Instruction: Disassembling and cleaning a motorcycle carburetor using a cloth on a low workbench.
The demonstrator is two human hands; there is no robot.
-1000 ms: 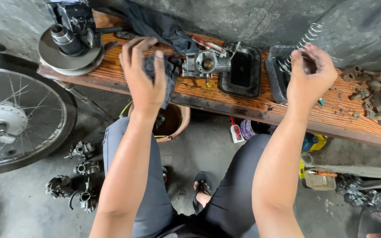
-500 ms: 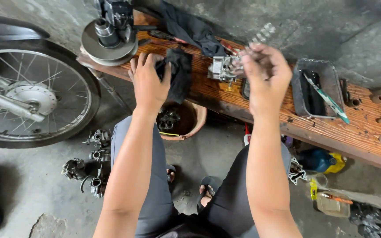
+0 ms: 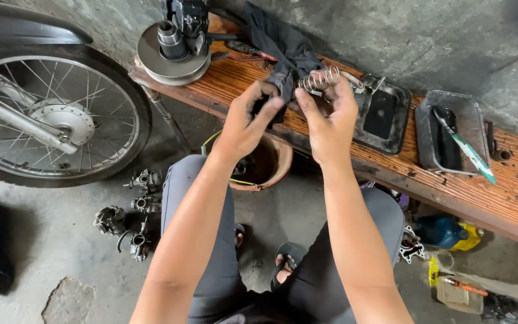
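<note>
The person sat facing a long wooden surface (image 3: 343, 147) set against a concrete wall. The right hand (image 3: 330, 123) was closed on a coil spring (image 3: 319, 78), pinching it between thumb and fingers so that the coils lay across the fingertips, raised just above the surface. The left hand (image 3: 244, 123) was closed on a dark rag (image 3: 283, 54) that trailed back over the surface toward the wall; its fingers met the rag right beside the spring, so the two hands were nearly touching.

The spring looked like bare steel wire, light, and stiff along its wire but springy along its length. It was probably oily, so it would tend to slip or roll out of a loose pinch. A hold across several coils near the middle, as shown, seemed the steadiest; gripping one end alone would likely let it flex and flick away. The rag was soft and limp, and would fold around whatever it wiped.

To the right on the surface lay a black tray (image 3: 385, 114) and a grey metal tray (image 3: 451, 135) with a toothbrush (image 3: 466, 147). Far left stood a round pulley part (image 3: 172, 51). On the floor were a motorbike wheel (image 3: 55, 117), several carburettors (image 3: 130, 219) and a brown bowl (image 3: 271, 165).
</note>
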